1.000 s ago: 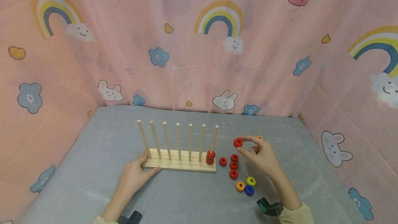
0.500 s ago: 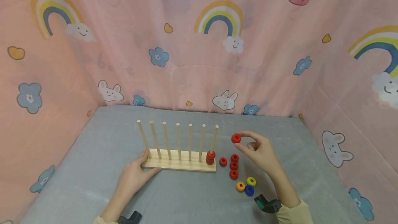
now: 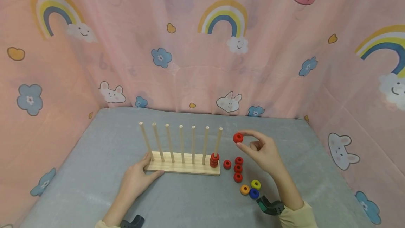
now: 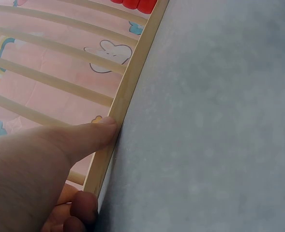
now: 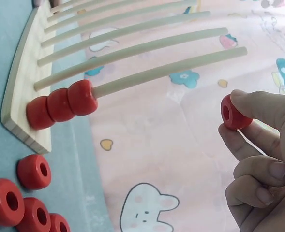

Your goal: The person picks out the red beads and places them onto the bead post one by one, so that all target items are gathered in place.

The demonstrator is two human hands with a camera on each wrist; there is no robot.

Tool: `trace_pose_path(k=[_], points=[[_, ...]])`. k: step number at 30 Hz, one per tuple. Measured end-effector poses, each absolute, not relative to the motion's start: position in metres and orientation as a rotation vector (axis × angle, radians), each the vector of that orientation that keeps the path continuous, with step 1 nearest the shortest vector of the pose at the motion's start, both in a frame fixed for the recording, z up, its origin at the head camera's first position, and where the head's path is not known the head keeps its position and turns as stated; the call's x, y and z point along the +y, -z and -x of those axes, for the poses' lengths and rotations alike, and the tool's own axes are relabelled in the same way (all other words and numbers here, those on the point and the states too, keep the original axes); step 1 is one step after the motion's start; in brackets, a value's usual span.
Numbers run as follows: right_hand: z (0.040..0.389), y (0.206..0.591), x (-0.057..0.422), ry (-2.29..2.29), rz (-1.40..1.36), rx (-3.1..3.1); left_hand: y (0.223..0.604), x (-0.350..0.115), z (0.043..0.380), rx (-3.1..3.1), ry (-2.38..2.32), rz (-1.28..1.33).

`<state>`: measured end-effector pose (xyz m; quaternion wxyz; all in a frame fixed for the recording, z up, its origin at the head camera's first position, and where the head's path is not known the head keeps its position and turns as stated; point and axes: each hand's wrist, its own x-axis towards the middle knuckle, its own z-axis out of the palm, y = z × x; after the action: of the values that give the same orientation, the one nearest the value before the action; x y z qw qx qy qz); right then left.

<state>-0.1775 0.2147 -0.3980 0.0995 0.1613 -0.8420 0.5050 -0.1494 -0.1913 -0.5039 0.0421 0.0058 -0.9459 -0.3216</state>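
Observation:
A wooden peg board (image 3: 186, 168) with several upright pegs stands on the table. Its left end is gripped by my left hand (image 3: 134, 178), thumb along the front edge and fingers round the end; the left wrist view shows the thumb (image 4: 91, 137) on the wood. Three red beads (image 5: 61, 104) are stacked at the foot of the rightmost peg. Between thumb and fingers, my right hand (image 3: 264, 152) pinches another red bead (image 3: 238, 138), raised to the right of that peg and apart from it. The bead's hole shows in the right wrist view.
Several loose red beads (image 3: 238, 168) lie right of the board, one nearest its end. Closer to me sit an orange bead (image 3: 245, 189), a yellow-green bead (image 3: 255, 185) and a blue bead (image 3: 254, 193). A pink patterned curtain (image 3: 202, 80) surrounds the grey table (image 3: 177, 200).
My right hand has moved left and upward with the pinched red bead, closer to the rightmost peg. The left hand and the peg board have stayed put.

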Motion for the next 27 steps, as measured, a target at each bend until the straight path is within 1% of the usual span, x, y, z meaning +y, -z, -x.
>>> trace_pose_path(k=[27], points=[[0.184,0.380,0.189,-1.582,-0.592,-2.342,0.503,-0.190,0.148,-2.884,0.981,-0.031]])
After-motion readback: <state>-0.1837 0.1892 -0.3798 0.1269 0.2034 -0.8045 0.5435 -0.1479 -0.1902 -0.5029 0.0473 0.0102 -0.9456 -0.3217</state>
